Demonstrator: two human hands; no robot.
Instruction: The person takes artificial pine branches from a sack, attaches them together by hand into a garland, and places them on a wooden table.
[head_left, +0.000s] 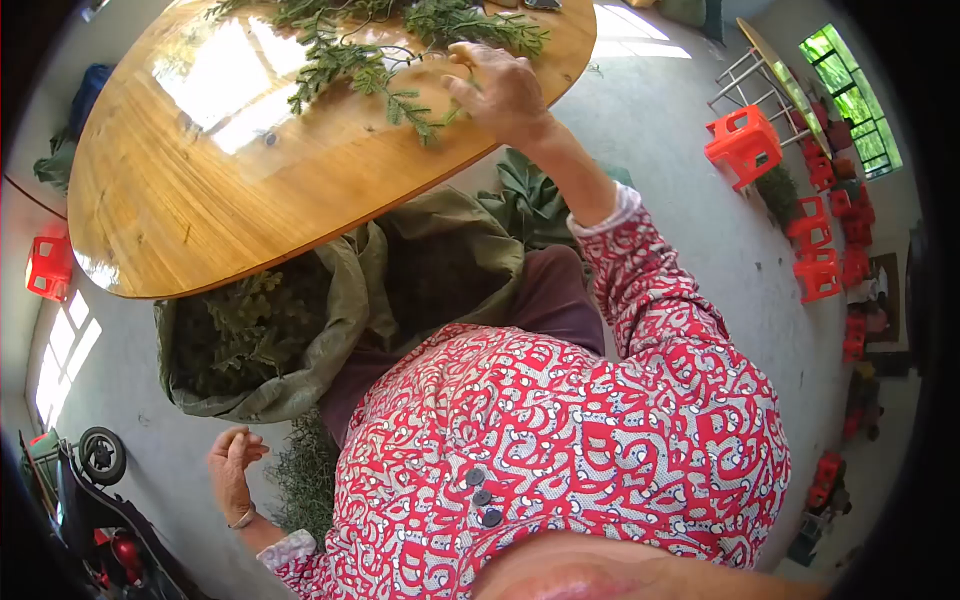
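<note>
Green leafy sprigs (pixel 365 70) lie spread over the far part of the wooden table (pixel 200 200). Over the table's right part, my right hand (pixel 500 90) is beside the sprigs, its thumb and fingers apart, with a bit of green between them. My left hand (pixel 237 470) is low at the left, below an open green sack (pixel 320 375) of leafy branches (pixel 255 325). Its fingers are curled together, and whatever they hold is too small to make out. A second open sack (pixel 500 270) stands beside the first, its inside dark.
More greenery (pixel 305 480) lies on the floor beside my left forearm. A motorbike (pixel 120 530) stands at the lower left. Red stools (pixel 743 145) and a tilted round table (pixel 785 85) are at the right. Another red stool (pixel 48 268) is at the far left.
</note>
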